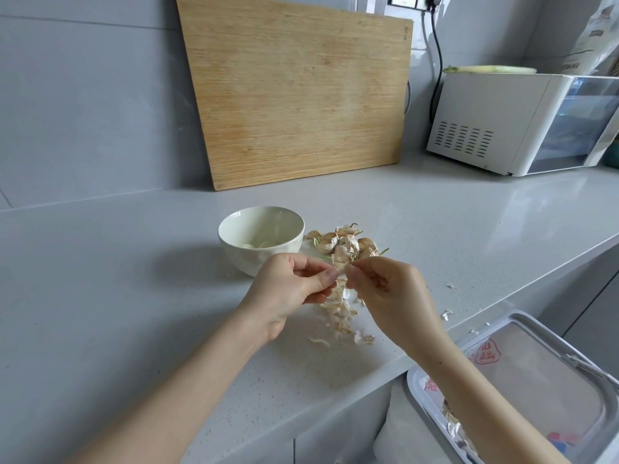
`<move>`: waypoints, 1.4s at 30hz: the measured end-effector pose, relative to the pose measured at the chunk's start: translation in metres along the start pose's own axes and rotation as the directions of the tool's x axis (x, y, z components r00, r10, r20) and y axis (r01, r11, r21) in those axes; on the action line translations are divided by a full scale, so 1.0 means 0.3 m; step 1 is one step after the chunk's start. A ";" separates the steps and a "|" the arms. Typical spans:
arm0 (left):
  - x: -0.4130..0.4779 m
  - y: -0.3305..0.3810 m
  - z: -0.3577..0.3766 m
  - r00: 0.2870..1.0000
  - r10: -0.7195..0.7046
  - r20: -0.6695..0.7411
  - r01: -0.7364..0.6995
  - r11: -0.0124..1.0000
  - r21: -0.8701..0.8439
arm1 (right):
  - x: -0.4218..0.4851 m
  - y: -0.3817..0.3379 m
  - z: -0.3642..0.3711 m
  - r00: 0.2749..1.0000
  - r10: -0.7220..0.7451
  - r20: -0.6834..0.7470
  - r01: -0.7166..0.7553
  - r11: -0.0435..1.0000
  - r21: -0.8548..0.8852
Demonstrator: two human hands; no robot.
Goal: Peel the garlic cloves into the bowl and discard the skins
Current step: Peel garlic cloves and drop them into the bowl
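Head view: left hand (294, 284) and right hand (390, 291), fingers (326, 276) of both pinching one garlic clove (342, 270) between them; bowl (244, 259) just beyond, nearer left hand; bin (411, 385) lower right.

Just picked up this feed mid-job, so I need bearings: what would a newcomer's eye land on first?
The left hand and right hand meet at centre, pinching a bit of garlic over the counter. Just behind them a white bowl stands beside a heap of unpeeled cloves, with loose skins strewn under the hands. A big wooden cutting board leans against the back wall.
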State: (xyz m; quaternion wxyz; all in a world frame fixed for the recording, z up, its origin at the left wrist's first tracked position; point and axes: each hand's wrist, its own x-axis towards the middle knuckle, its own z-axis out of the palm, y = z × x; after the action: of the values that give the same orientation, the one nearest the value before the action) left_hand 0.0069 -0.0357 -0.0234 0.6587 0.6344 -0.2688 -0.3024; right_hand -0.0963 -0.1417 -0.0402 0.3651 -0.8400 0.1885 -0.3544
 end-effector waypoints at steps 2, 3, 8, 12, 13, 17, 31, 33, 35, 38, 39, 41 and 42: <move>0.000 0.000 0.001 1.000 0.007 -0.003 -0.007 1.000 0.002 | 0.004 0.006 0.001 0.999 -0.042 -0.010 0.041 0.998 -0.040; 0.000 0.000 -0.001 1.000 0.002 -0.004 -0.002 1.000 -0.005 | 0.004 0.010 0.004 0.997 -0.072 -0.017 0.071 0.996 -0.055; 0.004 0.000 -0.006 0.996 -0.076 0.046 0.080 0.992 -0.097 | 0.003 0.018 0.023 0.955 -0.282 -0.089 0.266 0.950 -0.162; 0.003 0.000 0.002 0.998 -0.048 0.047 0.052 0.996 -0.076 | -0.004 0.011 0.030 0.942 -0.317 -0.108 0.295 0.938 -0.181; 0.002 0.000 0.006 0.999 -0.024 0.040 0.027 0.997 -0.068 | -0.004 0.011 0.031 0.954 -0.271 -0.126 0.253 0.957 -0.143; -0.005 -0.002 0.009 0.995 0.102 0.006 -0.102 0.994 -0.041 | 0.016 0.020 0.012 0.988 0.067 -0.141 -0.058 0.996 0.068; 0.001 -0.004 0.002 0.982 0.189 0.018 -0.188 0.981 -0.041 | -0.005 0.005 -0.019 0.979 0.181 0.097 -0.203 0.925 0.320; 0.003 -0.007 0.000 0.980 0.200 0.017 -0.199 0.980 -0.031 | -0.008 -0.009 -0.021 0.979 0.161 0.126 -0.199 0.892 0.405; 0.002 -0.008 -0.001 0.977 0.213 0.015 -0.213 0.977 -0.011 | -0.010 -0.015 -0.018 0.981 0.149 0.124 -0.188 0.884 0.429; 0.002 -0.008 -0.001 0.976 0.217 0.017 -0.216 0.976 -0.018 | -0.010 -0.015 -0.009 0.979 0.167 0.117 -0.203 0.846 0.493; 0.003 -0.007 -0.001 0.978 0.207 0.022 -0.206 0.978 -0.040 | -0.009 -0.015 -0.009 0.975 0.183 0.127 -0.223 0.816 0.534; 0.003 -0.003 -0.005 0.985 0.166 0.039 -0.161 0.981 -0.110 | -0.008 -0.010 -0.012 0.960 0.221 0.173 -0.280 0.729 0.625; 0.003 0.001 -0.007 0.988 0.143 0.050 -0.135 0.980 -0.148 | -0.007 -0.006 -0.015 0.952 0.231 0.202 -0.306 0.681 0.665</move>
State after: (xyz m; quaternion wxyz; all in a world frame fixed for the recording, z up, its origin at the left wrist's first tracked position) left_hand 0.0091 -0.0350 -0.0233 0.7139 0.5553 -0.3099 -0.2934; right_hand -0.1009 -0.1413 -0.0376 0.7076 -0.6239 0.1455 -0.2980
